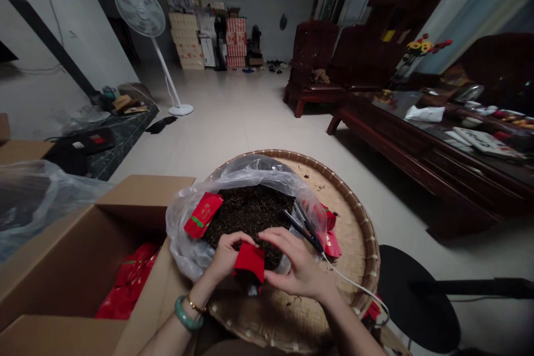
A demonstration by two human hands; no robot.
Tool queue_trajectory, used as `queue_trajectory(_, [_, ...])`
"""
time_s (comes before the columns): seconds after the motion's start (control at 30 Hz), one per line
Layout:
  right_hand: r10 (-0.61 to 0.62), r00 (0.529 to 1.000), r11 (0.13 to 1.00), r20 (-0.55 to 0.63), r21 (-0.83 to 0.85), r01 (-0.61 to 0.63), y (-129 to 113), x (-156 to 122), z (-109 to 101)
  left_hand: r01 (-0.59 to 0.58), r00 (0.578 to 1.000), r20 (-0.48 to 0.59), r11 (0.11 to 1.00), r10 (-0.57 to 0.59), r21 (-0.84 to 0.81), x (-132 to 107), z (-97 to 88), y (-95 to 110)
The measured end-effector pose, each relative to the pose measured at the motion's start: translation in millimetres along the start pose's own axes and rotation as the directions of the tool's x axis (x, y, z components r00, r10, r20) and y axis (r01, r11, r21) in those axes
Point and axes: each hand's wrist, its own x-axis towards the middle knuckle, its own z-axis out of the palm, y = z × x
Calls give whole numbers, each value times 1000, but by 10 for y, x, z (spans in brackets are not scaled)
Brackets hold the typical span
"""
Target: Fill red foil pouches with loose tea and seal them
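Both hands pinch one small red packet (250, 260) over a clear plastic bag (187, 233) full of dark loose tea (250, 214). My left hand (223, 258), with a green bangle on the wrist, grips the packet's left edge. My right hand (296, 267) holds its right side from above. The bag sits on a round woven bamboo tray (354, 228). Another red packet (203, 214) lies on the bag's left rim. A black tool with a white cord (304, 228) rests on the bag's right side, beside more red packets (331, 242).
An open cardboard box (83, 256) at the left holds red packets (125, 283). A black stool (417, 295) stands at the right. A dark wooden table (438, 150) with papers runs along the right. A standing fan (144, 16) and stacked cartons (200, 33) are far back.
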Motion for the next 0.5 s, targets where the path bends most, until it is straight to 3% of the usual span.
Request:
queue_trajectory(0.13, [106, 991, 989, -76, 108, -98, 49, -28, 40, 36, 999, -38, 999, -35, 7, 2, 22, -108])
queue_trajectory(0.33, [86, 996, 989, -38, 123, -81, 13, -50, 66, 50, 998, -42, 999, -50, 4, -5, 51, -229])
queue_trajectory(0.5, [263, 946, 960, -188, 150, -237, 115, -36, 159, 73, 991, 111, 997, -75, 18, -46, 73, -41])
